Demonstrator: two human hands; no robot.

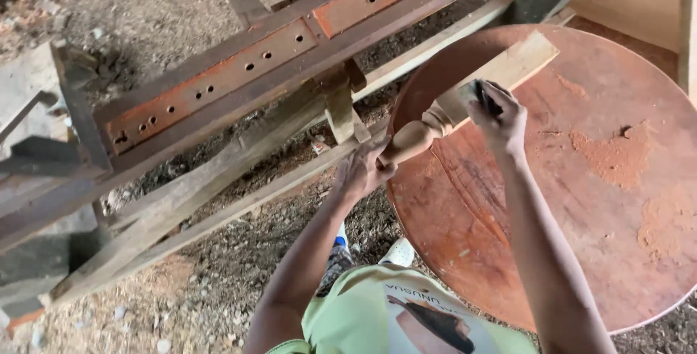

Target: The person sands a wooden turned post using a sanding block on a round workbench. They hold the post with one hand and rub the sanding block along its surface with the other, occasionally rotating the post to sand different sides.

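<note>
While the left hand [361, 169] grips the rounded, turned end of a wooden leg [465, 103], the right hand [497, 118] presses a small dark piece of sandpaper [485, 96] against the squared part of the same leg. The left-hand fingers are clenched around the bulbous section, just beyond the edge of a round reddish tabletop [581, 180]. The right hand is closed on the sandpaper, fingers curled over it, further along the leg from the left-hand grip.

From the left-hand grip, the leg runs up and away across the tabletop. Its flat, pale end lies beyond the right hand and rests on the tabletop surface. Patches of reddish-orange dust [617, 154] lie on the tabletop past the right forearm, well apart from both hands.

On the far side of the left hand stands a rusty metal frame [239, 78] with rows of drilled holes. Pale wooden planks [218, 172] run beneath that frame, near the left wrist. Below both forearms, the ground [196, 289] is covered in dirt and wood shavings. A light green shirt [363, 310] and a white shoe [398, 252] show close to the left elbow.
</note>
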